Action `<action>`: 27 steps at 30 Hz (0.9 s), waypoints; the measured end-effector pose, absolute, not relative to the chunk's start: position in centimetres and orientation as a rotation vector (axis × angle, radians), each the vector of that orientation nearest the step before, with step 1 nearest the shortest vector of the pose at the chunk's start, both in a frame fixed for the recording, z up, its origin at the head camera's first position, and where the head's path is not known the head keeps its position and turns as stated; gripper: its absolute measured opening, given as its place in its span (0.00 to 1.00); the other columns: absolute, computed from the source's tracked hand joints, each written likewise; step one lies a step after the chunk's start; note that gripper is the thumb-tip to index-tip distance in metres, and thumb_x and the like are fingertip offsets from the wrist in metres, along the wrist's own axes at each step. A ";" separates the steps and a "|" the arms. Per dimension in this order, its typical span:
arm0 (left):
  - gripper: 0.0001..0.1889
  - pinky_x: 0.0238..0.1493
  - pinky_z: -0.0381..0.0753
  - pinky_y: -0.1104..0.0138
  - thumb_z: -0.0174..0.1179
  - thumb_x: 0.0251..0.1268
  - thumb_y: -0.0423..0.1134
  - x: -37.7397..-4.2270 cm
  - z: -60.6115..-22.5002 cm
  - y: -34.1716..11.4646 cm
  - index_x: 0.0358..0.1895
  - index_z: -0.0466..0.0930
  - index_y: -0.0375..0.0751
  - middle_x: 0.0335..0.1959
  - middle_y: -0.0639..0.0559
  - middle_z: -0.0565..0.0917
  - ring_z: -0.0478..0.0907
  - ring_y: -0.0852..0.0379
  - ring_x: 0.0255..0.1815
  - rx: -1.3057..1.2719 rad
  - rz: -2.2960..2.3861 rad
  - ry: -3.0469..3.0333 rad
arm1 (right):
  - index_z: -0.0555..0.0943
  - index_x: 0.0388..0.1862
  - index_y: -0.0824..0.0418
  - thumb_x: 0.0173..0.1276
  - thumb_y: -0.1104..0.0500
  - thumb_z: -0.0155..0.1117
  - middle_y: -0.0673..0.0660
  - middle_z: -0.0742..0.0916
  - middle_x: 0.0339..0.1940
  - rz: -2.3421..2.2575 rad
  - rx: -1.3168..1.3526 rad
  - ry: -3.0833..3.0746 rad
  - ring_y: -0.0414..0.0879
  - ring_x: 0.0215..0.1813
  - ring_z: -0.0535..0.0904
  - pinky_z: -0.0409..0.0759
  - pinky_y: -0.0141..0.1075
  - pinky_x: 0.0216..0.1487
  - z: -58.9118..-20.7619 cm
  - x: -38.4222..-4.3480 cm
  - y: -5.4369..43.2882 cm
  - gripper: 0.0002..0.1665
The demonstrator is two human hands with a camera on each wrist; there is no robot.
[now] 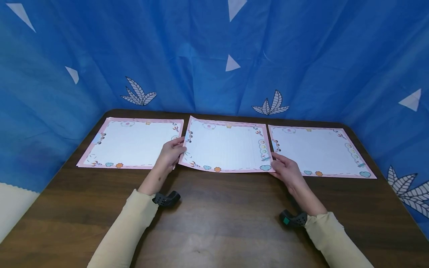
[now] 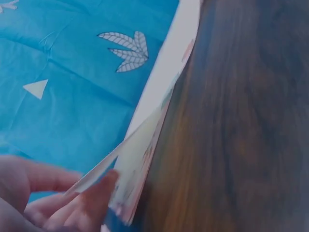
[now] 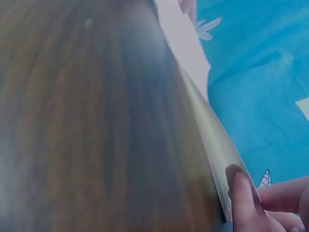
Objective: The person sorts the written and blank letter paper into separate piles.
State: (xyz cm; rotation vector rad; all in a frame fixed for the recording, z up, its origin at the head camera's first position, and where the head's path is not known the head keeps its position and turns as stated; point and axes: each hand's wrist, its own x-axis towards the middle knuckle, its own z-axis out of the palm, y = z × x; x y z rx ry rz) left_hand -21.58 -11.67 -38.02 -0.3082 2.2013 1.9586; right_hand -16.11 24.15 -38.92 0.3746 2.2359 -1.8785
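A white paper sheet with a pink patterned border (image 1: 228, 147) is held at both ends in the middle. My left hand (image 1: 170, 153) pinches its left edge, and my right hand (image 1: 286, 170) pinches its lower right edge. In the left wrist view, the left hand (image 2: 63, 195) holds the sheet's end raised off paper lying beneath. In the right wrist view, the thumb of the right hand (image 3: 248, 203) lies on the near side of the sheet (image 3: 215, 140), fingers behind it. Matching bordered sheets lie left (image 1: 134, 143), slightly fanned, and right (image 1: 315, 150).
A dark brown wooden table (image 1: 221, 212) bears the papers along its far side. A blue curtain (image 1: 187, 44) with white triangles and leaf prints hangs behind and beside it. Black bands with cameras sit on the left wrist (image 1: 165, 199) and the right wrist (image 1: 293, 219).
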 end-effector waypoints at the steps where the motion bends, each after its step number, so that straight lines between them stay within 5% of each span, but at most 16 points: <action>1: 0.27 0.21 0.71 0.78 0.52 0.67 0.28 -21.4 -37.8 -11.9 0.69 0.61 0.39 0.59 0.39 0.73 0.77 0.61 0.27 -0.263 1.886 2.240 | 0.59 0.72 0.61 0.73 0.60 0.50 0.68 0.73 0.61 -1.845 0.365 2.281 0.37 0.39 0.80 0.78 0.30 0.42 -38.9 -16.1 24.2 0.31; 4: 0.32 0.17 0.68 0.75 0.53 0.64 0.28 -21.0 -37.4 -12.3 0.72 0.56 0.40 0.58 0.36 0.74 0.74 0.62 0.21 -0.107 1.714 2.306 | 0.61 0.71 0.62 0.72 0.61 0.52 0.69 0.77 0.56 -1.756 0.326 2.421 0.37 0.37 0.81 0.78 0.29 0.40 -38.9 -16.2 24.4 0.30; 9: 0.36 0.29 0.79 0.70 0.56 0.62 0.26 -20.6 -37.3 -12.5 0.73 0.53 0.40 0.54 0.34 0.75 0.81 0.53 0.35 -0.016 1.622 2.311 | 0.63 0.70 0.64 0.71 0.63 0.53 0.70 0.78 0.53 -1.721 0.246 2.552 0.36 0.34 0.80 0.79 0.28 0.37 -38.7 -16.1 24.8 0.29; 15: 0.36 0.33 0.81 0.68 0.57 0.61 0.25 -20.2 -37.7 -12.2 0.72 0.54 0.40 0.48 0.35 0.79 0.81 0.53 0.34 0.014 1.689 2.319 | 0.65 0.69 0.60 0.71 0.63 0.54 0.68 0.80 0.51 -1.679 0.231 2.686 0.41 0.33 0.81 0.79 0.29 0.35 -38.6 -15.7 24.9 0.28; 21: 0.34 0.32 0.80 0.70 0.57 0.61 0.26 -20.3 -37.6 -11.5 0.71 0.58 0.39 0.38 0.40 0.81 0.79 0.56 0.28 0.025 1.737 2.349 | 0.66 0.69 0.55 0.71 0.61 0.54 0.65 0.82 0.51 -1.665 0.249 2.789 0.50 0.42 0.82 0.78 0.28 0.37 -38.4 -15.8 25.2 0.28; 27: 0.34 0.36 0.81 0.65 0.56 0.60 0.25 -19.9 -37.5 -10.6 0.71 0.57 0.39 0.44 0.36 0.80 0.81 0.50 0.34 0.053 1.752 2.314 | 0.65 0.70 0.57 0.72 0.62 0.53 0.66 0.81 0.51 -1.668 0.200 2.805 0.40 0.40 0.82 0.78 0.27 0.38 -38.3 -15.5 26.3 0.28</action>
